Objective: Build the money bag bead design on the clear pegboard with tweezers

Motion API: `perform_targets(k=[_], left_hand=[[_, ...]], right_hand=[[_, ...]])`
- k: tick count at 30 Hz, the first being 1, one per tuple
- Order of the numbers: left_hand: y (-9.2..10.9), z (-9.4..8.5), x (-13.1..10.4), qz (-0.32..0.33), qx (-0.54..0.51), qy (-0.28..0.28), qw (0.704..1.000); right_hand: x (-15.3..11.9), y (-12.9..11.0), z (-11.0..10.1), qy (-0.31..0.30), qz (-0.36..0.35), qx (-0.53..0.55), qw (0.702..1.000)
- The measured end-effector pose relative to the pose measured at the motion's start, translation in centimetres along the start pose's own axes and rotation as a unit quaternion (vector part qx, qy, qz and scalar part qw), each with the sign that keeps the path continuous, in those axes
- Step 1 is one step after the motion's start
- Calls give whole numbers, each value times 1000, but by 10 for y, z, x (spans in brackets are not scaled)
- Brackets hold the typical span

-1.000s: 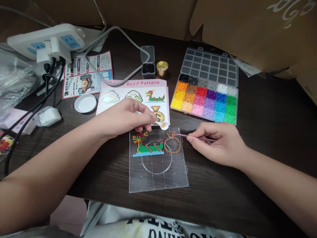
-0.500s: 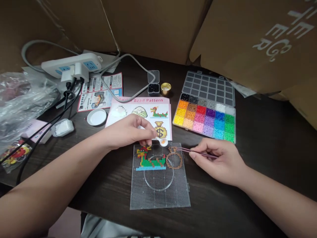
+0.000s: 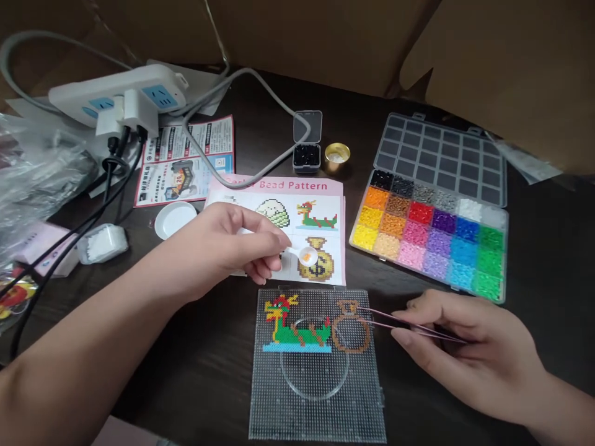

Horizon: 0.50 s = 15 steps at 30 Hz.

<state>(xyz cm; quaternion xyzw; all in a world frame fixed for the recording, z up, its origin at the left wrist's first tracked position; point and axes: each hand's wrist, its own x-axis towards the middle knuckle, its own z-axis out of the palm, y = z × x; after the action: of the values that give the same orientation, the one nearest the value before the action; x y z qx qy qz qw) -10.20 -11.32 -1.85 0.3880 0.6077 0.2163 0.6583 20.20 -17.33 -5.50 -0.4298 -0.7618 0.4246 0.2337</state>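
Pegboard [image 3: 269, 396]: clear plastic, stippled with pegs; flat on dark wood-grain table [image 3: 204, 371], near centre.
Dragon [image 3: 304, 334]: small beads, green body, red-yellow head, light-blue base strip; far left of board.
Brown outline [image 3: 352, 350]: round, small flared neck; far right of board.
Left hand [image 3: 246, 244]: fingers pinching smooth white spoon [image 3: 311, 261], orange beads [image 3: 305, 256] in bowl.
Right hand [image 3: 483, 347]: fingers grasping slim pinkish tweezers [image 3: 383, 315], tips parted, by the outline.
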Motion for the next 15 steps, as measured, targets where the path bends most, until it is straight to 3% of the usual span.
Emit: perform_targets(k=[7,15], left_hand=[[-7,2,15,-17,28,23,999],[-7,0,15,-9,15,22,1000]], right_hand=[[0,-2,0,14,-4,-1,1000],[-4,1,0,8,6,-2,1000]])
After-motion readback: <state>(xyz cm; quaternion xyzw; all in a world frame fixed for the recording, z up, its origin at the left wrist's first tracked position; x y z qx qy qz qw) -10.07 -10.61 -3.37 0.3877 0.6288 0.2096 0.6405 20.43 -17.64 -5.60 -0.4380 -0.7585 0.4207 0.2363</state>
